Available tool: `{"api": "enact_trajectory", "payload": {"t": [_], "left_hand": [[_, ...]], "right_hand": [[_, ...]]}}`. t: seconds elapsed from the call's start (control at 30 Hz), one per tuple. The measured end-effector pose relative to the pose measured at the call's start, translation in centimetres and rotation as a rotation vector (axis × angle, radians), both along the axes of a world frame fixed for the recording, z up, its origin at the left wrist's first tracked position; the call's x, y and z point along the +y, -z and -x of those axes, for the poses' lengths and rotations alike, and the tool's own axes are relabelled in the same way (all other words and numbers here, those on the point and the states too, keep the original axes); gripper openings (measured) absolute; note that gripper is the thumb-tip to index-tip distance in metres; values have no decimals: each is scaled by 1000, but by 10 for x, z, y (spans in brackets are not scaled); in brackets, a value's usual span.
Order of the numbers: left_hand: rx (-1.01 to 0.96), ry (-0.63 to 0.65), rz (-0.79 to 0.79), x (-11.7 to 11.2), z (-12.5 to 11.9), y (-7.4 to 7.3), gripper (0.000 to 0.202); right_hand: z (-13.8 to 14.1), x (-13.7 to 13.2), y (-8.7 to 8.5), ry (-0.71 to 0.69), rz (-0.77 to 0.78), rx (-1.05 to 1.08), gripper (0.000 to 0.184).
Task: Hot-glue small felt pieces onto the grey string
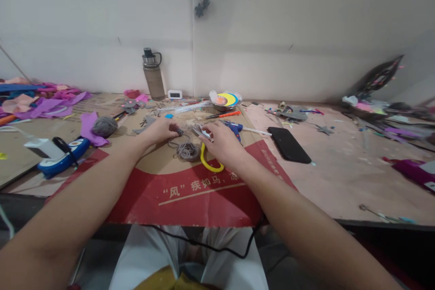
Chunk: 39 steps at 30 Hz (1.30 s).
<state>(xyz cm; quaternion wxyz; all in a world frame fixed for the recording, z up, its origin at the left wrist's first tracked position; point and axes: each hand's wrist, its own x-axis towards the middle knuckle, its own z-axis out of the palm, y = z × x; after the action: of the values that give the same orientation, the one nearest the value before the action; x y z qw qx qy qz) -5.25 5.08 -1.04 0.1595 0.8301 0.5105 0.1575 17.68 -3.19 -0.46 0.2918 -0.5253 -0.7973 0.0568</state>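
Observation:
My left hand is closed in a pinch at the middle of the cardboard, its fingertips at a small grey bit too blurred to name. Just across from it, my right hand has its fingers closed around something silvery and shiny, mostly hidden by the fingers. Below and between the hands lies a loose tangle of grey yarn. A yellow loop shows under my right hand; the hand hides what it belongs to. Behind that hand is a blue glue gun, partly covered.
Red-printed cardboard lies under the work. Around it are a grey yarn ball, a blue power strip, a black phone, a bottle, a small clock and a bowl. Colourful scraps lie left.

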Motion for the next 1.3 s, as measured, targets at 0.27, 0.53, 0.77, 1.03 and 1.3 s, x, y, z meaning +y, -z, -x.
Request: {"api": "enact_trajectory", "payload": {"t": [0.27,0.53,0.77,1.03,1.3], "left_hand": [[-732,45,362,-16,-6,-19,19],[-1057,211,892,-21,-10,-8,22],[-991,309,899,-25,-16,-6,25],[-1067,291,849,-28,-24,-3,23],[-1068,197,700,-36,-36,-11,29]], "right_hand": [[29,24,-13,-159,-129,223,45],[24,37,-13,-402,63,320,53],[17,27,-9,-470,101,406,30],[20,29,-2,-321,-45,454,25],[14,30,4,-248,-237,265,24]]}}
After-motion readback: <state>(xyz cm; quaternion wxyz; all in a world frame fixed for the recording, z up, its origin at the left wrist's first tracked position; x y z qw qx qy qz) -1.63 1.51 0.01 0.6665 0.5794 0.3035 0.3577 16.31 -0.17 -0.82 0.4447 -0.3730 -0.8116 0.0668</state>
